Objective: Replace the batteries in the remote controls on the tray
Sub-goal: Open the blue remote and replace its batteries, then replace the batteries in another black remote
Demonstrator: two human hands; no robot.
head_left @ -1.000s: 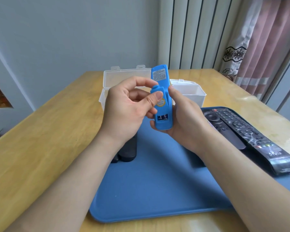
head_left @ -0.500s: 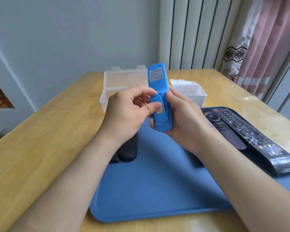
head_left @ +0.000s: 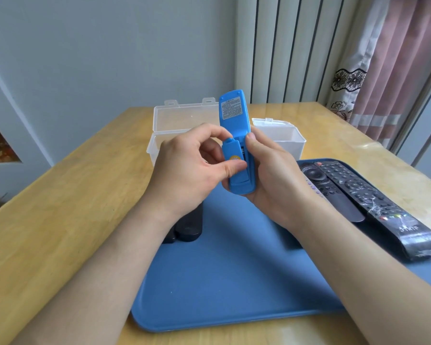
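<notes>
Blue remote (head_left: 234, 115) is upright, back toward the person, held above the tray (head_left: 234, 282). Right hand (head_left: 271, 173) wraps its lower half, thumb on the side edge. Left hand (head_left: 192, 168) pinches the battery cover (head_left: 232, 155) between thumb and forefinger; the cover sits skewed, not flush with the back. Can't tell if cells are inside. Risk: forcing it at that angle could jam it or snap a tab. A thin pinch could also let it flip off toward the 2 black remotes (head_left: 346, 190) on the tray's right.
</notes>
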